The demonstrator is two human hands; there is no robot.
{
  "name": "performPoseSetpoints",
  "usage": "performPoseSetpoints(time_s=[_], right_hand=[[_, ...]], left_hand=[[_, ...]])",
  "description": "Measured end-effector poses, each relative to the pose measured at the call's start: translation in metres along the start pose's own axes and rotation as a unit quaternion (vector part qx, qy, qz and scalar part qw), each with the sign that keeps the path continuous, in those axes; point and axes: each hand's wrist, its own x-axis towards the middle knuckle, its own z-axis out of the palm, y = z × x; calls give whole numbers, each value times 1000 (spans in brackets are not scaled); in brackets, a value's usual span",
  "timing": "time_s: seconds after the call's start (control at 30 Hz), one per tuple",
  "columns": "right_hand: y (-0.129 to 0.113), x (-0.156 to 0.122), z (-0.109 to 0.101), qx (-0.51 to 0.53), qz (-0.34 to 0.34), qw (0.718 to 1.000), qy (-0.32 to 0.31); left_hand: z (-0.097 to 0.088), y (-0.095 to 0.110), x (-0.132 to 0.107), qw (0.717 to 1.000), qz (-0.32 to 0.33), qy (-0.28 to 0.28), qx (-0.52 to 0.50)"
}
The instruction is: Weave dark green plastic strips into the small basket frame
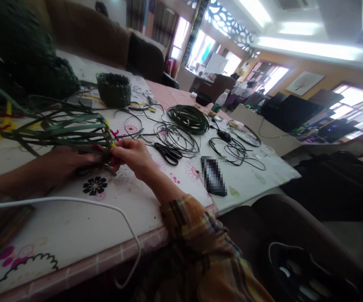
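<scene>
A half-woven basket [71,128] of flat green strips lies on its side in front of me, its loose strip ends pointing left. Yellow and red strands run along its right edge. My left hand [77,158] is closed around the underside of the basket, with its fingers partly hidden behind the strips. At the yellow and red edge, my right hand [134,155] pinches with thumb and forefinger; exactly which strand it grips is too small to tell. Black scissors [168,154] lie to the right of my right hand.
Coiled green strips [188,119] and loose loops [230,151] lie further right. A finished-looking dark green basket [114,90] stands behind. A blurred-out phone-shaped object [213,176] and a bottle [220,101] are on the table. A white cable [105,204] crosses the near side.
</scene>
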Motion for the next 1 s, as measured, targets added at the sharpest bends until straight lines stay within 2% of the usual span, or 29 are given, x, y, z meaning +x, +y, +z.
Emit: performPoseSetpoints(time_s=[0.1, 0.17, 0.23, 0.3, 0.43, 0.6, 0.77, 0.87, 1.0], right_hand=[[1, 0, 1, -5, -4, 1000, 8], [1, -1, 2, -11, -3, 1000, 1], [1, -1, 2, -13, 0, 1000, -1], [1, -1, 1, -11, 2, 1000, 0], [2, 1, 0, -6, 2, 1000, 1], [3, 2, -1, -6, -15, 1000, -5], [4, 2, -1, -18, -29, 999, -14], [4, 1, -2, -27, -33, 999, -22], [2, -1, -3, -39, -30, 998, -34]], left_hand=[[-11, -9, 10, 995, 6, -40, 96], [-16, -17, 17, 992, 28, -36, 118], [-17, -24, 19, 995, 31, -25, 95], [-14, -28, 18, 999, 15, -19, 22], [-5, -21, 7, 996, -2, -40, -84], [2, -12, -3, 992, -45, 0, -117], [-2, -21, 4, 993, -48, -5, -104], [-6, -29, 11, 993, -31, -44, -104], [-12, -36, 18, 984, -46, -118, -123]])
